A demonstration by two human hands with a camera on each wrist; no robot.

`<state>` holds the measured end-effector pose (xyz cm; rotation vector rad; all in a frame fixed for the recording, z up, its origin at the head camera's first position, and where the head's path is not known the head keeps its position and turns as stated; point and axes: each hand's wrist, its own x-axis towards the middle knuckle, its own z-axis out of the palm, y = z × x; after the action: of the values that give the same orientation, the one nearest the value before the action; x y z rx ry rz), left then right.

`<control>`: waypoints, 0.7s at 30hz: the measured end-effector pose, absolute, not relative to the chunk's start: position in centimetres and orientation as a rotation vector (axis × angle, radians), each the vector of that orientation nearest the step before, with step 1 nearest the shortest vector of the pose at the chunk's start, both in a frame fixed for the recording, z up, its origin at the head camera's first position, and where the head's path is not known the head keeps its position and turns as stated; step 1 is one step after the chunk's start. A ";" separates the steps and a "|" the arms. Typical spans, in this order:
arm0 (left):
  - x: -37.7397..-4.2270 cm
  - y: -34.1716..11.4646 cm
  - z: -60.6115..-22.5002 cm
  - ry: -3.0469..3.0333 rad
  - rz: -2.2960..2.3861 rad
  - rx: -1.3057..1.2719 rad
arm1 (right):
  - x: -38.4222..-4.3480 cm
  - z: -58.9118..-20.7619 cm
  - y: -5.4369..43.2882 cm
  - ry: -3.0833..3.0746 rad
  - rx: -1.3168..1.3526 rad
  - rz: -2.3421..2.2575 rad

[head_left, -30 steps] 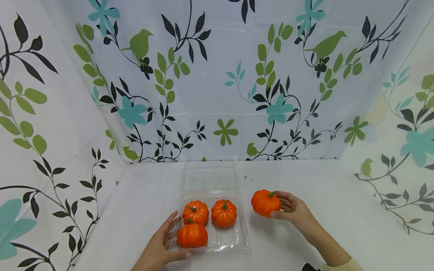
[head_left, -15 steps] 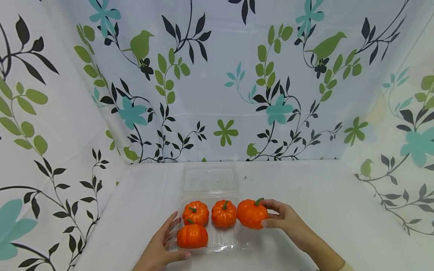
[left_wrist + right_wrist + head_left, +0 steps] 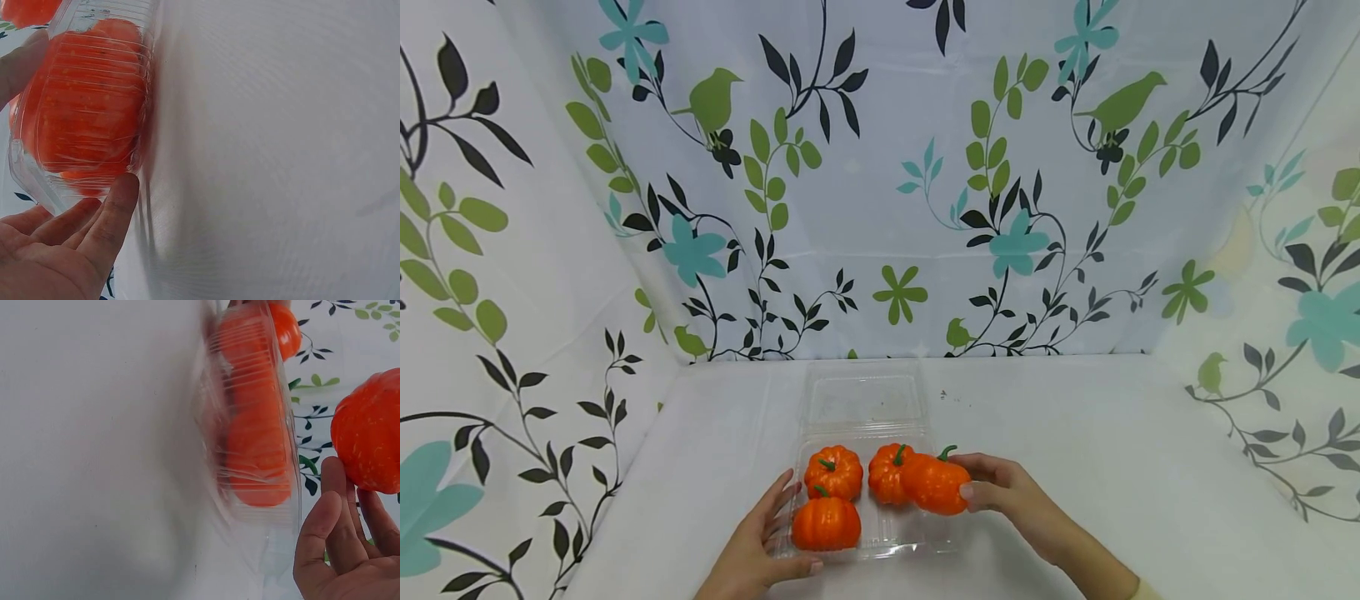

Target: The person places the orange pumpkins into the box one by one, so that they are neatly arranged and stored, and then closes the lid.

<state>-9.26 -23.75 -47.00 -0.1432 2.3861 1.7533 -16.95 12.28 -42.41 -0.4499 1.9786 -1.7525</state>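
Note:
In the head view, a clear plastic clamshell box (image 3: 917, 533) lies with its lid folded back on the white table. Inside sit three small orange pumpkins: one at the back left (image 3: 842, 477), one at the front left (image 3: 826, 525), and one at the back right (image 3: 883, 475), partly covered. My left hand (image 3: 756, 542) holds the box at its front left corner, thumb along the front and fingers along the side. A further pumpkin (image 3: 936, 483), tilted, is held by its right side in my right hand (image 3: 1011, 500), above the right part of the box.
The box's transparent lid (image 3: 867, 398) lies flat behind the base. White table surface (image 3: 1075, 408) stretches to both sides. Patterned cloth (image 3: 850, 183) with leaves, birds and flowers hangs at the back and along both sides.
My right hand has carried its pumpkin left, from beside the box to over its right part, tilting it on the way. The left hand and the box have stayed put.

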 end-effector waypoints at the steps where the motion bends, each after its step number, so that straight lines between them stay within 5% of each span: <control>1: -9.3 -23.7 -47.0 2.385 1.753 -0.146 | -16.9 -42.4 12.1 1.983 -0.450 -1.748; 21: -9.3 -23.8 -47.2 2.384 1.756 -0.156 | -16.4 -42.9 9.5 2.202 -0.519 -1.559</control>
<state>-9.27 -23.81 -47.15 -0.1558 2.3843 1.7564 -16.43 9.48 -42.90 -0.5188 2.2019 -1.5591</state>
